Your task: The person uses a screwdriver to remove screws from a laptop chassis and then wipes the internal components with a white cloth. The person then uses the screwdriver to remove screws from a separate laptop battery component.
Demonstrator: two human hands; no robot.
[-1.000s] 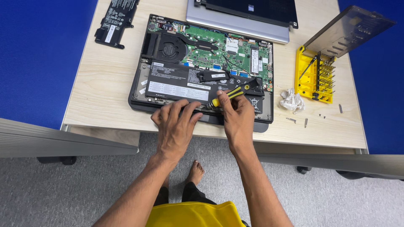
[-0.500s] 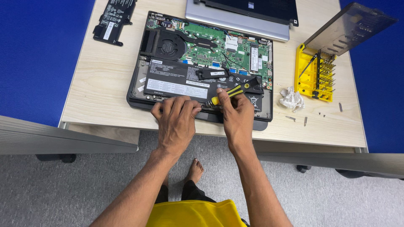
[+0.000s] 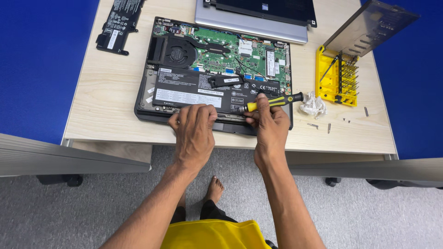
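Note:
An opened laptop base (image 3: 152, 99) lies on the wooden table (image 3: 106, 83), its fan, green circuit board and black battery exposed. My left hand (image 3: 194, 131) rests fingers-down on the laptop's near edge, by the battery's lower border. My right hand (image 3: 270, 127) grips a yellow and black screwdriver (image 3: 272, 102), held nearly flat with its tip pointing left over the battery's lower right part. What lies under my left fingers is hidden.
A loose black battery (image 3: 117, 23) lies at the far left. A second silver laptop (image 3: 258, 16) sits at the back. A yellow bit case (image 3: 338, 76) with a clear lid stands open on the right, beside a crumpled white tissue (image 3: 313, 104) and small loose screws (image 3: 328, 127).
The view has shifted slightly. My left hand has edged a little to the right along the laptop's near edge. My right hand keeps the screwdriver in much the same place.

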